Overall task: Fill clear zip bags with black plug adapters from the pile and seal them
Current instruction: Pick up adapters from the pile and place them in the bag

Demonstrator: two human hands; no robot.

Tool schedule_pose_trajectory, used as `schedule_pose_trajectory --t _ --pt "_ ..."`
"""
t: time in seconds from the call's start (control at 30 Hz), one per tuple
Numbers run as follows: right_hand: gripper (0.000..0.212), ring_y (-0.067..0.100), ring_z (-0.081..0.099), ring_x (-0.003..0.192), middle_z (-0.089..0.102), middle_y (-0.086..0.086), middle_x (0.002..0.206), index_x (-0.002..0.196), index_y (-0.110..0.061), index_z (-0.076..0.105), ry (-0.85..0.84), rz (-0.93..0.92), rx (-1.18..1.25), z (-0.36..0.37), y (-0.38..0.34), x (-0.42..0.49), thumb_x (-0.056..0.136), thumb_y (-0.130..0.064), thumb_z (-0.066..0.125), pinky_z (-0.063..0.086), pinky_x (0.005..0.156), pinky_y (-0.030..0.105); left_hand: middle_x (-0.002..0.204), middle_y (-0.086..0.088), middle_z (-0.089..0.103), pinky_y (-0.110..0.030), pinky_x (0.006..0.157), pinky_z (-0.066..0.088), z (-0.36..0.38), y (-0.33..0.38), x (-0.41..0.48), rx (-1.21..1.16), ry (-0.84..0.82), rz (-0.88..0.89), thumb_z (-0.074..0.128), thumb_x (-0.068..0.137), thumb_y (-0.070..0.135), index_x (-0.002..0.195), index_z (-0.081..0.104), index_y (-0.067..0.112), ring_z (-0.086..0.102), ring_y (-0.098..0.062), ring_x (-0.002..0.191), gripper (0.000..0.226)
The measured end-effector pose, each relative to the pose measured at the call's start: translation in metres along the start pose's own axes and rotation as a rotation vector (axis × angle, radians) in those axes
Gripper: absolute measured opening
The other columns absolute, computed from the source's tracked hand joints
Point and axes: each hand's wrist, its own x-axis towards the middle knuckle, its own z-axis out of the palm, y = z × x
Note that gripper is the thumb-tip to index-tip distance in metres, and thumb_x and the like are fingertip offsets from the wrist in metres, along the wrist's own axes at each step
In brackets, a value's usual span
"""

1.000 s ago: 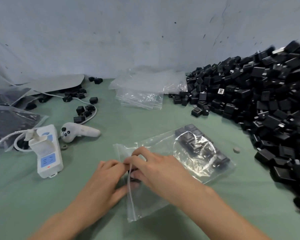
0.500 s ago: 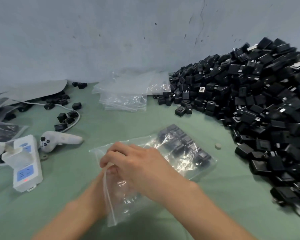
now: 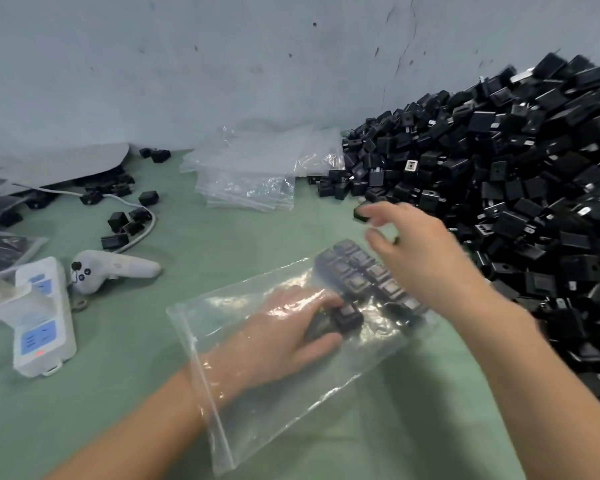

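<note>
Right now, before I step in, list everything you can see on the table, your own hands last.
pile of adapters: one heap, black, right side against the wall
open bag: one, clear, centre, flat on the green table
adapters in the bag: several in rows, black, at its far end
empty bags: one stack, clear, back centre beside the pile
loose adapters: a handful, black, back left
cable: one, white, back left
controller: one, white, left
power strip: one, white and blue, front left
sheet: one, grey, back left
left hand: inside the open bag, holds one adapter
right hand: blurred, fingers spread, at the pile's near edge
</note>
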Motion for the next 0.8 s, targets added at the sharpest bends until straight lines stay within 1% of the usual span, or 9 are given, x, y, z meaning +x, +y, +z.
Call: schedule_pose_trajectory --t 0.1,0.17,0.23,0.3,0.33,0.43,0.57,0.67,0.8 --pt "0.039 0.023 0.062 0.106 0.063 -0.001 0.129 0.138 -0.031 0.055 -0.175 0.295 -0.115 -0.009 0.042 0.003 0.100 -0.036 0.051 0.050 0.095 0.041 0.126 0.018 0.055 -0.033 0.104 0.039 0.003 -0.004 0.015 -0.004 -0.004 -0.014 0.045 0.094 0.058 0.133 0.047 0.041 0.046 -0.006 0.117 0.042" --pt "0.039 0.022 0.064 0.083 0.066 0.002 0.123 0.135 -0.030 0.057 -0.293 0.413 -0.101 -0.006 0.055 0.001 0.097 -0.038 0.051 0.053 0.082 0.036 0.120 0.019 0.058 -0.025 0.100 0.036 0.006 0.000 0.013 -0.075 0.032 -0.021 0.051 0.093 0.054 0.126 0.053 0.037 0.046 -0.003 0.109 0.037" --pt "0.033 0.017 0.058 0.063 0.070 0.002 0.098 0.124 -0.029 0.064 -0.344 0.423 -0.111 -0.002 0.062 -0.001 0.095 -0.042 0.053 0.049 0.066 0.030 0.115 0.020 0.057 -0.019 0.093 0.034 0.007 0.010 0.027 -0.076 0.053 -0.007 0.056 0.093 0.052 0.124 0.054 0.035 0.045 -0.001 0.104 0.036" --pt "0.026 0.016 0.055 0.047 0.063 0.000 0.064 0.105 -0.029 0.069 -0.352 0.407 -0.108 0.000 0.065 -0.001 0.095 -0.047 0.054 0.044 0.052 0.024 0.107 0.021 0.056 -0.019 0.088 0.037 0.013 0.009 0.031 -0.102 0.058 -0.045 0.056 0.093 0.055 0.122 0.053 0.037 0.048 -0.002 0.100 0.034" --pt "0.027 0.017 0.054 0.042 0.061 0.000 0.057 0.098 -0.027 0.069 -0.370 0.407 -0.086 0.001 0.065 -0.002 0.095 -0.050 0.054 0.044 0.047 0.023 0.101 0.020 0.055 -0.022 0.086 0.040 0.015 0.010 0.031 -0.102 0.065 -0.052 0.056 0.092 0.057 0.119 0.052 0.037 0.049 -0.003 0.097 0.034" --pt "0.030 0.021 0.055 0.048 0.068 0.009 0.068 0.093 -0.025 0.069 -0.429 0.416 -0.017 0.002 0.064 -0.001 0.094 -0.052 0.056 0.047 0.045 0.025 0.088 0.018 0.053 -0.028 0.079 0.046 0.021 0.015 0.035 -0.084 0.106 -0.095 0.055 0.088 0.062 0.108 0.048 0.040 0.052 -0.005 0.086 0.031" --pt "0.026 0.021 0.056 0.051 0.069 0.014 0.075 0.093 -0.027 0.069 -0.461 0.421 0.025 -0.002 0.063 -0.001 0.092 -0.052 0.061 0.046 0.043 0.023 0.077 0.021 0.049 -0.021 0.063 0.039 0.022 0.018 0.038 -0.077 0.117 -0.128 0.051 0.084 0.066 0.098 0.044 0.042 0.048 0.006 0.073 0.029" --pt "0.026 0.022 0.057 0.055 0.074 0.019 0.096 0.098 -0.028 0.070 -0.499 0.413 0.035 -0.005 0.066 -0.002 0.091 -0.052 0.064 0.046 0.044 0.022 0.078 0.021 0.049 -0.022 0.066 0.045 0.021 0.017 0.034 -0.052 0.136 -0.117 0.050 0.090 0.061 0.101 0.048 0.039 0.050 0.002 0.075 0.025" --pt "0.025 0.022 0.060 0.058 0.074 0.016 0.098 0.108 -0.032 0.067 -0.495 0.421 0.031 -0.008 0.069 -0.004 0.091 -0.050 0.064 0.046 0.047 0.022 0.083 0.018 0.050 -0.017 0.071 0.036 0.018 0.013 0.024 -0.040 0.150 -0.047 0.049 0.098 0.043 0.094 0.051 0.034 0.047 -0.002 0.080 0.010"
